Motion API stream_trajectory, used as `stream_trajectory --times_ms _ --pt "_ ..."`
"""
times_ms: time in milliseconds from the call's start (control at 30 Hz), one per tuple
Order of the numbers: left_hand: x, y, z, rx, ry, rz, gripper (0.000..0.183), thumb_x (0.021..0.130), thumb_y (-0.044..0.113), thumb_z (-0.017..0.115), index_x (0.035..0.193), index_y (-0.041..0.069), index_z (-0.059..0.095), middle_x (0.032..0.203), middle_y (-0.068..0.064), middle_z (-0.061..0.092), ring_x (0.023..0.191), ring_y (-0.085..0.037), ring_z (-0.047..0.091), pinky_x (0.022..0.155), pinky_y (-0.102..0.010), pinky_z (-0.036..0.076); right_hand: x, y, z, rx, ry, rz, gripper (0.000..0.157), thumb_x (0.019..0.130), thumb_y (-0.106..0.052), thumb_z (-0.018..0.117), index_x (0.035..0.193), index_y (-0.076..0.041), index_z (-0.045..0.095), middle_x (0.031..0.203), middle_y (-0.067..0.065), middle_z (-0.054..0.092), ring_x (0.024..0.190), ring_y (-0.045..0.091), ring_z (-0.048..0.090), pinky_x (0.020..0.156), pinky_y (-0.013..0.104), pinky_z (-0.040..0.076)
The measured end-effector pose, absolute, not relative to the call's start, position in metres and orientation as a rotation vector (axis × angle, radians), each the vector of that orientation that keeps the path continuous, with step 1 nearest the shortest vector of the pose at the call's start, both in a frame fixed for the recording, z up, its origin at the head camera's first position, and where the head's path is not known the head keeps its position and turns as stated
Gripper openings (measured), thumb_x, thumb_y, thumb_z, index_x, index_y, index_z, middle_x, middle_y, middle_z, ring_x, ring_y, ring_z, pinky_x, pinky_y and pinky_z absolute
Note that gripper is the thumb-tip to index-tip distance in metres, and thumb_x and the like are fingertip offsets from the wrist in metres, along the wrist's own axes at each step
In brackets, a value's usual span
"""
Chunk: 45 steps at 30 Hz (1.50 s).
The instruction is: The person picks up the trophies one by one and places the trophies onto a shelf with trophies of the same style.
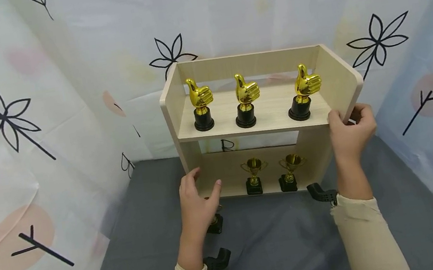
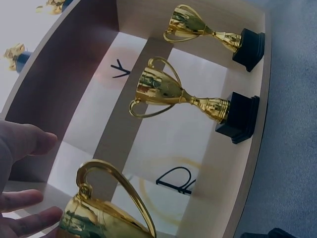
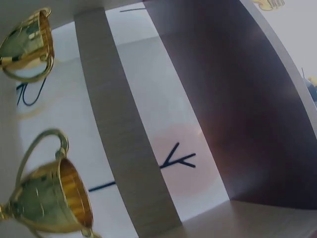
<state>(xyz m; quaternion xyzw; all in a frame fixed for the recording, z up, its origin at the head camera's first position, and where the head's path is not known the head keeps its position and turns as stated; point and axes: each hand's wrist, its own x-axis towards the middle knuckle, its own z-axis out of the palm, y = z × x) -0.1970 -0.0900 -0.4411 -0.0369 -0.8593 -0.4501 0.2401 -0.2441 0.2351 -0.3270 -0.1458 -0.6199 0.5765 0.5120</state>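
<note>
A two-tier pale wooden shelf (image 1: 258, 131) stands on the grey table. My right hand (image 1: 351, 131) grips the front edge of its right side panel, thumb at the front and fingers around the outside. My left hand (image 1: 198, 198) is by the lower left corner, thumb and fingers spread apart. A gold trophy cup (image 2: 106, 220) is right at those fingertips; in the head view its black base (image 1: 215, 225) shows below the hand, in front of the shelf. Two more trophy cups (image 1: 252, 176) (image 1: 289, 171) stand upright on the lower tier. The right wrist view does not show the right hand.
Three gold thumbs-up trophies (image 1: 201, 104) (image 1: 246, 100) (image 1: 303, 91) with black bases stand on the upper tier. Printed cloth (image 1: 117, 33) hangs behind and on both sides. The grey tabletop (image 1: 274, 243) extends in front of the shelf.
</note>
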Motion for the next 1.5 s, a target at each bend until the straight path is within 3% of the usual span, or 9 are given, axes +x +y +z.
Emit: stream_trajectory --times_ms 200,700,1000,1333,1500 --pt "-0.197 -0.095 -0.444 -0.091 -2.368 -1.2 0.059 0.087 0.04 0.072 0.134 0.01 0.054 0.126 -0.01 0.055 0.119 -0.03 0.051 0.095 -0.05 0.047 -0.253 0.234 -0.333 -0.342 -1.397 1.426 0.01 0.079 -0.009 0.068 0.085 -0.012 0.061 0.082 -0.005 0.058 0.075 0.011 0.056 0.063 0.024 0.041" --pt "-0.192 -0.102 -0.449 -0.097 -2.435 -1.235 0.052 0.087 0.039 0.073 0.127 0.009 0.06 0.125 -0.005 0.056 0.118 -0.027 0.052 0.097 -0.05 0.046 -0.258 0.23 -0.342 -0.229 -1.236 1.428 0.013 0.08 -0.003 0.065 0.077 -0.013 0.056 0.075 -0.004 0.055 0.065 0.009 0.049 0.059 0.024 0.034" --pt "-0.188 -0.107 -0.452 -0.145 -2.525 -1.192 0.044 0.087 0.041 0.073 0.119 0.012 0.066 0.121 -0.006 0.056 0.115 -0.032 0.055 0.092 -0.05 0.049 -0.259 0.231 -0.345 -0.236 -1.238 1.44 0.015 0.081 -0.005 0.067 0.078 -0.014 0.056 0.077 -0.005 0.056 0.067 0.01 0.052 0.061 0.025 0.038" --pt "-0.181 -0.112 -0.458 -0.213 -2.592 -1.247 0.04 0.088 0.041 0.073 0.117 0.014 0.067 0.12 0.0 0.057 0.117 -0.031 0.056 0.095 -0.05 0.048 -0.257 0.229 -0.343 -0.251 -1.253 1.446 0.014 0.082 -0.005 0.066 0.08 -0.015 0.056 0.081 -0.006 0.056 0.073 0.01 0.055 0.064 0.025 0.04" --pt "-0.179 -0.114 -0.458 -0.249 -2.607 -1.256 0.038 0.088 0.045 0.071 0.117 0.02 0.066 0.119 0.003 0.056 0.116 -0.029 0.057 0.094 -0.048 0.049 -0.257 0.229 -0.344 -0.249 -1.248 1.456 0.014 0.082 -0.004 0.066 0.08 -0.014 0.056 0.081 -0.005 0.055 0.073 0.011 0.054 0.065 0.025 0.039"
